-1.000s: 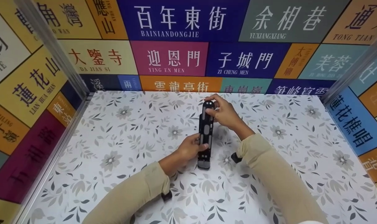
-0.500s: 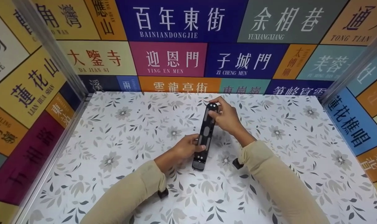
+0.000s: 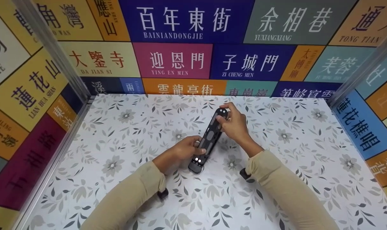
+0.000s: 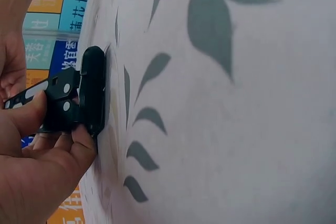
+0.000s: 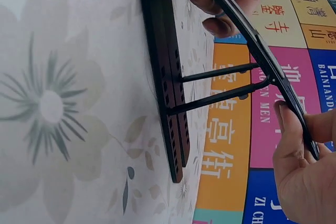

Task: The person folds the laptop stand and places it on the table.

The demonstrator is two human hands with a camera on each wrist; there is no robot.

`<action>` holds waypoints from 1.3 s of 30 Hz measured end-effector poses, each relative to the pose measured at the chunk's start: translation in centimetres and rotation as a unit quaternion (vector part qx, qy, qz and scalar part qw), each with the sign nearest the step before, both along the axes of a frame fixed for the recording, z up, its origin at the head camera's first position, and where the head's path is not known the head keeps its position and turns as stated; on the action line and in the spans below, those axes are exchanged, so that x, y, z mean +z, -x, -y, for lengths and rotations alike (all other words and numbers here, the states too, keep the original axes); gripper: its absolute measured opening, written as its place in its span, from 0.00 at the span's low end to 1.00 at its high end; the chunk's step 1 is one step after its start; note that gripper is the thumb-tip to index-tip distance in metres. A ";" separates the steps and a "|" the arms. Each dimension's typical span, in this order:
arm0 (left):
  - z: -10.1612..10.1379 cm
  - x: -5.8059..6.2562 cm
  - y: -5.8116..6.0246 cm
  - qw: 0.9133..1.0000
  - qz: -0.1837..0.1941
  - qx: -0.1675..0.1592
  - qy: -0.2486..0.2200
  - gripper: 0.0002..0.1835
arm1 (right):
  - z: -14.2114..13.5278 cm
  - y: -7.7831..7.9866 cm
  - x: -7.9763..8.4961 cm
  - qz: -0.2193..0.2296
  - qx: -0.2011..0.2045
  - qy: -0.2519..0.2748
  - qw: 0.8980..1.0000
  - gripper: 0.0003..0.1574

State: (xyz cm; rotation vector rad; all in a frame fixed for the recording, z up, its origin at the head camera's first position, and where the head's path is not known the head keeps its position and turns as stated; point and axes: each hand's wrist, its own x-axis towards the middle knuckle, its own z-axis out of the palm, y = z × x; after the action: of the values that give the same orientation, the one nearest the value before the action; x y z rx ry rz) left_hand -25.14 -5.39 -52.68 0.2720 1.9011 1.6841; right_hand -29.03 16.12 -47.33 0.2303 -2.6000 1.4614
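Note:
A black folding laptop stand (image 3: 210, 135) with grey pads slants across the middle of the table in the head view. My left hand (image 3: 185, 149) grips its near end, thumb on top and fingers underneath. At the far end, my right hand (image 3: 237, 124) pinches the tip between thumb and fingers. In the right wrist view the stand is partly unfolded: a raised upper arm (image 5: 262, 59) joins slotted lower bars (image 5: 167, 98) through thin struts (image 5: 220, 99). The left wrist view shows the hinged near end (image 4: 93, 90) close against the tabletop.
The table (image 3: 117, 191) wears a white cover with grey leaves and flowers. Colourful sign-printed panels (image 3: 171, 60) enclose it at the back and both sides. A small black device (image 3: 245, 174) sits under the right cuff, another (image 3: 162, 193) under the left.
The stand has turned clockwise as seen from above. Its far end has swung right with my right hand, and its near end left with my left hand.

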 end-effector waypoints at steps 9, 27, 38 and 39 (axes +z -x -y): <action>1.0 -0.1 0.9 0.999 -0.019 -0.037 0.007 0.14 | 0.3 -0.8 -0.1 -0.010 -0.030 0.016 0.999 0.21; 1.6 0.4 1.2 0.996 -0.041 -0.065 0.048 0.15 | 0.5 -1.6 0.0 -0.013 -0.055 0.030 0.998 0.21; 1.1 1.0 -0.1 0.989 -0.097 -0.043 0.104 0.15 | -1.2 -1.2 -0.6 0.034 0.027 0.068 0.997 0.26; 1.0 1.2 -0.5 0.986 -0.114 -0.032 0.114 0.15 | -1.5 -1.0 -0.6 0.042 0.038 0.077 0.995 0.27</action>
State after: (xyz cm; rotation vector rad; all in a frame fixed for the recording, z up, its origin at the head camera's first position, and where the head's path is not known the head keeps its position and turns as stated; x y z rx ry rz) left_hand -24.69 -6.37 -51.49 0.4454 2.2053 1.4267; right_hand -28.01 17.64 -47.96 0.2568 -2.5507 1.7234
